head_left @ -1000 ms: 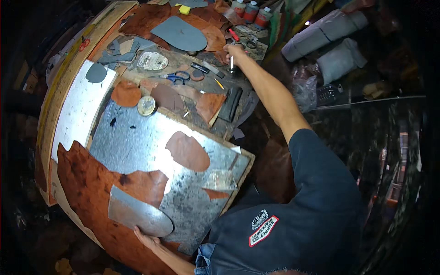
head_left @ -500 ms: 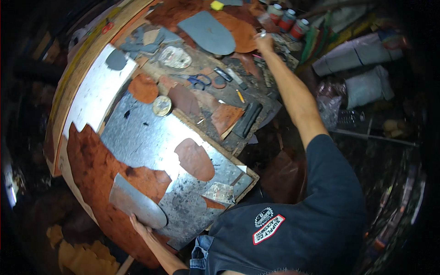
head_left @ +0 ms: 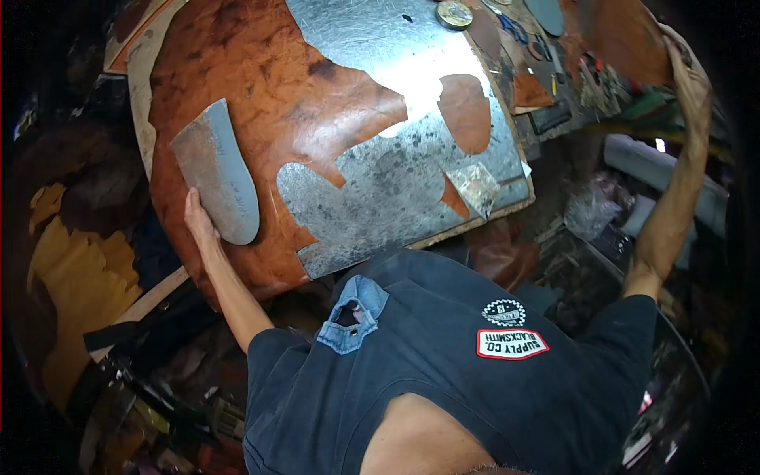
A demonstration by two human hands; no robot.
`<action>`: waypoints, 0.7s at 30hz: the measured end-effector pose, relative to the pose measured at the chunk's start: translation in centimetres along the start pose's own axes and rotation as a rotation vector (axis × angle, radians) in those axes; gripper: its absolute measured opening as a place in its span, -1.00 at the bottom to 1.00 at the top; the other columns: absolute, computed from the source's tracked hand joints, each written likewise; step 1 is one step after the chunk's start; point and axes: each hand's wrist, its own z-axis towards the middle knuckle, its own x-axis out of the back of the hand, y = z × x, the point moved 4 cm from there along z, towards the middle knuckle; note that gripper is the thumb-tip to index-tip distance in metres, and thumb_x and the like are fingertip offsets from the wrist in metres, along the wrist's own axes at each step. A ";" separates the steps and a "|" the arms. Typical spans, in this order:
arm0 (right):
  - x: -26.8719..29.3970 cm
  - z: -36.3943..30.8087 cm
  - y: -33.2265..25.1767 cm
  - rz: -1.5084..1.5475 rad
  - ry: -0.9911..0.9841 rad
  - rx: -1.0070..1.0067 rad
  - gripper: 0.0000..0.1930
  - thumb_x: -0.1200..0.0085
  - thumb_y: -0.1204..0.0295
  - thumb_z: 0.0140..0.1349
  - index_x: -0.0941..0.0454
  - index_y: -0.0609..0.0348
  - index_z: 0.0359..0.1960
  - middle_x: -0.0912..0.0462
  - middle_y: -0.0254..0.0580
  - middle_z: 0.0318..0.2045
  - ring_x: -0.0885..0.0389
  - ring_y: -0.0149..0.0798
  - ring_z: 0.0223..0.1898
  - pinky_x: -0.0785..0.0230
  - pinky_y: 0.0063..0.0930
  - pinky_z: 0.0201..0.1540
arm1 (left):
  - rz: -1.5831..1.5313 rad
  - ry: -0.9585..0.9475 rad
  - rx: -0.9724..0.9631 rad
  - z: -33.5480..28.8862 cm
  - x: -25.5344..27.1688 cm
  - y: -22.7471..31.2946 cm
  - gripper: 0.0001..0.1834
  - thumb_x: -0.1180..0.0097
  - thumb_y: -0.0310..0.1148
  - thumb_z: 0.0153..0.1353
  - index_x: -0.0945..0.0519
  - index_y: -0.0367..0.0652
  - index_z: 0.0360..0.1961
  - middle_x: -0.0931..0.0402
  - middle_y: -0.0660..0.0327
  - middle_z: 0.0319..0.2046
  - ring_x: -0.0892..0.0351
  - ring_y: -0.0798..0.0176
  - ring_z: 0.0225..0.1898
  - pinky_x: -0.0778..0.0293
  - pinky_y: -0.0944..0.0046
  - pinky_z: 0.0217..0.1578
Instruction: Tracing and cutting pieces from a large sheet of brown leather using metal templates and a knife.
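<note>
The right hand [head_left: 690,75] is now reaching past the tabletop's far right part, where its fingers are bending around the edge of a reddish-brown leather piece [head_left: 621,39]; a second ago it was holding a metal tool there, and that tool is no longer showing (whether it is tucked behind the fingers, I cannot tell, nor how firmly the hand is closing). The left hand [head_left: 202,218] is holding the grey template [head_left: 218,174] by its outer long edge, most of the grip being hidden beneath it. The template is lying over the large brown hide [head_left: 261,119], toward the tabletop's near left corner, its rounded end facing the near edge. Earlier that end was reaching the bare metal sheet [head_left: 380,190]; now a strip of hide is showing between them, so the template seems to be sitting over uncut leather, clear of the rounded cut-out. The head is leaning farther over the near edge, bringing the hide into fuller view. Near the tabletop's right edge the small brown leather oval [head_left: 465,115] is staying put, as is the clear block [head_left: 475,188] by the near right corner.
</note>
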 end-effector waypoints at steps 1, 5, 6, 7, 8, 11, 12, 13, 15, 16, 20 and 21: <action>0.2 -0.8 -3.3 0.032 0.066 -0.034 -0.63 0.06 0.28 0.42 -0.52 0.17 0.15 -0.63 -0.40 -0.03 -0.49 -0.51 0.04 -0.28 -0.64 0.09 | 0.115 -0.021 -0.068 1.2 1.4 0.2 -0.55 0.01 -0.21 0.40 -0.46 -0.35 0.15 -0.55 0.03 0.00 -0.57 0.16 -0.04 -0.49 0.24 -0.02; 1.2 -6.0 -12.9 0.270 0.173 -0.304 -0.65 -0.09 0.32 0.34 -0.56 0.27 0.08 -0.58 -0.57 -0.32 -0.28 -0.71 -0.49 -0.08 -0.75 -0.46 | 0.754 0.165 -0.533 1.2 2.2 2.3 -0.51 -0.09 -0.20 0.32 -0.47 -0.40 0.11 -0.54 -0.07 -0.02 -0.55 -0.01 -0.03 -0.43 0.13 0.03; 0.6 -7.4 -13.6 0.442 0.171 -0.326 -0.65 -0.09 0.34 0.34 -0.56 0.27 0.07 -0.56 -0.58 -0.36 -0.19 -0.73 -0.55 0.04 -0.73 -0.53 | 1.103 0.319 -0.774 0.6 1.2 3.4 -0.48 -0.13 -0.20 0.28 -0.47 -0.40 0.11 -0.52 -0.13 0.00 -0.52 -0.09 0.01 -0.39 0.07 0.08; -0.1 -9.1 -13.4 0.525 0.119 -0.387 -0.66 -0.08 0.36 0.34 -0.56 0.28 0.07 -0.58 -0.53 -0.32 -0.22 -0.71 -0.54 0.02 -0.74 -0.52 | 1.070 0.232 -0.818 0.4 0.5 4.1 -0.45 -0.15 -0.18 0.25 -0.46 -0.39 0.12 -0.48 -0.18 0.04 -0.46 -0.15 0.08 -0.33 0.02 0.13; -1.0 -11.2 -12.9 0.613 0.059 -0.442 -0.67 -0.08 0.39 0.34 -0.55 0.30 0.07 -0.60 -0.49 -0.28 -0.25 -0.70 -0.52 0.01 -0.76 -0.51 | 1.043 0.153 -0.860 0.5 -0.3 4.8 -0.42 -0.18 -0.16 0.22 -0.46 -0.37 0.13 -0.43 -0.24 0.07 -0.39 -0.21 0.14 -0.27 -0.03 0.19; -4.4 -17.1 -15.1 0.757 0.242 -0.628 -0.69 -0.10 0.43 0.31 -0.54 0.29 0.04 -0.58 -0.47 -0.44 -0.21 -0.67 -0.67 0.00 -0.75 -0.61 | 1.139 0.313 -0.889 6.5 0.1 4.5 -0.35 -0.09 0.05 0.24 -0.47 -0.27 0.16 -0.34 -0.24 0.19 -0.27 -0.27 0.25 -0.22 -0.15 0.22; -5.4 -18.7 -15.6 0.851 0.010 -0.596 -0.72 -0.11 0.43 0.30 -0.56 0.28 0.00 -0.57 -0.43 -0.46 -0.27 -0.63 -0.66 -0.07 -0.74 -0.60 | 1.145 0.322 -0.742 9.7 1.3 5.2 -0.29 -0.06 0.13 0.23 -0.46 -0.25 0.17 -0.27 -0.24 0.25 -0.23 -0.28 0.28 -0.23 -0.17 0.21; -6.1 -20.7 -15.5 0.863 -0.035 -0.602 -0.73 -0.12 0.43 0.30 -0.56 0.28 -0.01 -0.56 -0.43 -0.47 -0.29 -0.62 -0.67 -0.10 -0.72 -0.61 | 1.143 0.278 -0.612 13.0 1.8 6.3 -0.29 -0.08 0.15 0.21 -0.47 -0.26 0.15 -0.31 -0.24 0.23 -0.27 -0.26 0.27 -0.26 -0.16 0.19; -9.0 -24.4 -15.6 0.831 -0.083 -0.625 -0.75 -0.13 0.43 0.29 -0.57 0.27 -0.04 -0.55 -0.42 -0.50 -0.31 -0.59 -0.68 -0.14 -0.70 -0.62 | 1.202 0.151 -0.322 17.6 1.6 8.3 -0.29 -0.10 0.17 0.18 -0.52 -0.25 0.10 -0.41 -0.20 0.15 -0.38 -0.22 0.21 -0.33 -0.14 0.14; -10.0 -25.9 -16.4 0.780 -0.081 -0.643 -0.76 -0.13 0.44 0.28 -0.57 0.27 -0.06 -0.55 -0.41 -0.51 -0.32 -0.58 -0.69 -0.15 -0.68 -0.62 | 1.256 0.057 -0.160 19.2 0.7 9.1 -0.30 -0.12 0.18 0.16 -0.56 -0.24 0.06 -0.48 -0.17 0.10 -0.45 -0.20 0.16 -0.38 -0.12 0.11; -11.9 -28.8 -20.7 0.833 -0.191 -0.726 -0.84 -0.13 0.46 0.26 -0.62 0.29 -0.20 -0.58 -0.34 -0.47 -0.34 -0.58 -0.66 -0.17 -0.65 -0.62 | 1.438 -0.028 -0.422 25.5 -5.4 9.1 -0.34 -0.14 0.20 0.14 -0.62 -0.20 -0.03 -0.56 -0.09 0.02 -0.55 -0.16 0.06 -0.46 -0.08 0.02; -11.5 -28.5 -22.5 0.799 -0.171 -0.780 -0.82 -0.15 0.44 0.25 -0.63 0.27 -0.18 -0.58 -0.34 -0.48 -0.34 -0.58 -0.65 -0.16 -0.66 -0.61 | 1.430 -0.002 -0.449 27.3 -5.8 8.6 -0.34 -0.17 0.20 0.11 -0.63 -0.22 -0.08 -0.60 -0.11 -0.06 -0.59 -0.15 0.00 -0.48 -0.08 -0.03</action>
